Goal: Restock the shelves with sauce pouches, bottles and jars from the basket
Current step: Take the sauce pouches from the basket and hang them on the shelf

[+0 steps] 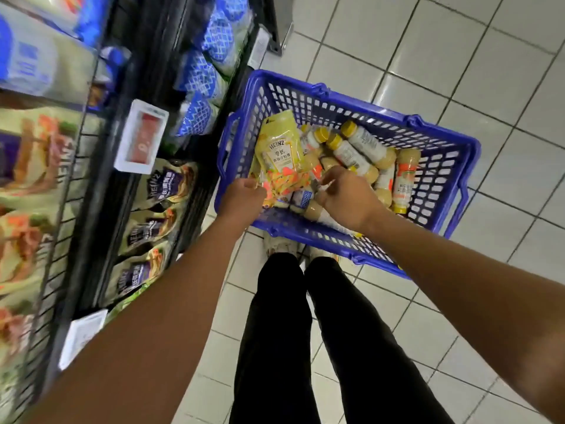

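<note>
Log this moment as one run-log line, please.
phase: pick from basket | left hand: grips yellow pouch | right hand: fingers among bottles, grasp unclear

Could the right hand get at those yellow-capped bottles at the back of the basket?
Probably yes. The bottles lie uncovered on top, just past the right hand, with nothing over them.

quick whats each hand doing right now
left hand: holds the yellow pouch
right hand: fingers curled, cannot tell if it holds anything
</note>
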The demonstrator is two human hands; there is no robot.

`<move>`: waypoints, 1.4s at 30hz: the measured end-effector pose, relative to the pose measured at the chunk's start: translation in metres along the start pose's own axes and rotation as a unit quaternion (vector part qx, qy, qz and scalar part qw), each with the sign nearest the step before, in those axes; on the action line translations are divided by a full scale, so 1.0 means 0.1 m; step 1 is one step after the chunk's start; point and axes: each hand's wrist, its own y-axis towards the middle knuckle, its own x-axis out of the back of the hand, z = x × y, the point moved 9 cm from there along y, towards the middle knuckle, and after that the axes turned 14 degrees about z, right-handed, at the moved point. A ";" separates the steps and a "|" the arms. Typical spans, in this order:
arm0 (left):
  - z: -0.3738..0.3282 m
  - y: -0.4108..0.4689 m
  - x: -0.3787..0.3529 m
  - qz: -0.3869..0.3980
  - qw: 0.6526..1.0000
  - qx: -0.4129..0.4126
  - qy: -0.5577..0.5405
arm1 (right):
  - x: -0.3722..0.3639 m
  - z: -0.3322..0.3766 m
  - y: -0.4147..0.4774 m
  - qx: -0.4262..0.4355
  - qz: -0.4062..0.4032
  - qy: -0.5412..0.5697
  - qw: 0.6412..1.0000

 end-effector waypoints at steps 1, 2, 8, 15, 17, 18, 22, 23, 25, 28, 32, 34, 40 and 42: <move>0.06 0.20 -0.02 0.001 1.000 0.008 0.004 | -0.06 -0.08 0.19 -0.011 0.017 -0.017 1.000; 0.11 0.38 -0.04 -0.001 1.000 0.014 0.013 | -0.11 -0.14 0.38 -0.018 0.031 -0.035 0.999; 0.24 1.04 -0.30 -0.023 0.992 0.007 0.121 | -0.17 -0.27 1.26 -0.023 -0.003 -0.103 0.994; 0.31 1.25 -0.32 -0.070 0.993 0.009 0.095 | -0.46 -0.40 1.76 -0.086 -0.024 0.035 0.995; 0.33 1.31 -0.32 -0.047 0.993 0.010 0.111 | -0.52 -0.45 1.79 -0.105 -0.023 0.056 0.993; 0.35 1.33 -0.33 -0.031 0.992 0.008 0.123 | -0.53 -0.48 1.80 -0.116 -0.024 0.049 0.992; 0.40 1.39 -0.42 -0.001 0.982 0.001 0.187 | -0.54 -0.49 1.70 -0.089 -0.039 -0.018 0.995; 0.41 1.39 -0.44 -0.008 0.979 0.004 0.205 | -0.56 -0.50 1.65 -0.070 -0.048 -0.011 0.996; 0.40 1.37 -0.45 -0.042 0.970 0.017 0.237 | -0.58 -0.60 1.53 -0.051 -0.068 0.068 0.994; 0.38 1.30 -0.43 -0.104 0.962 0.035 0.251 | -0.55 -0.89 1.33 -0.042 -0.103 0.217 0.970; 0.32 1.30 -0.55 -0.088 0.967 0.004 0.237 | -0.48 -1.21 1.14 -0.037 -0.125 0.403 0.906; 0.28 1.31 -0.61 -0.067 0.980 -0.029 0.187 | -0.48 -1.32 1.09 -0.042 -0.112 0.478 0.870; 0.34 1.08 -0.48 0.007 0.999 -0.034 -0.021 | -0.54 -1.33 0.77 -0.013 -0.022 0.640 0.768; 0.30 0.89 -0.46 0.060 0.996 -0.042 -0.052 | -0.53 -1.25 0.56 0.003 0.007 0.693 0.721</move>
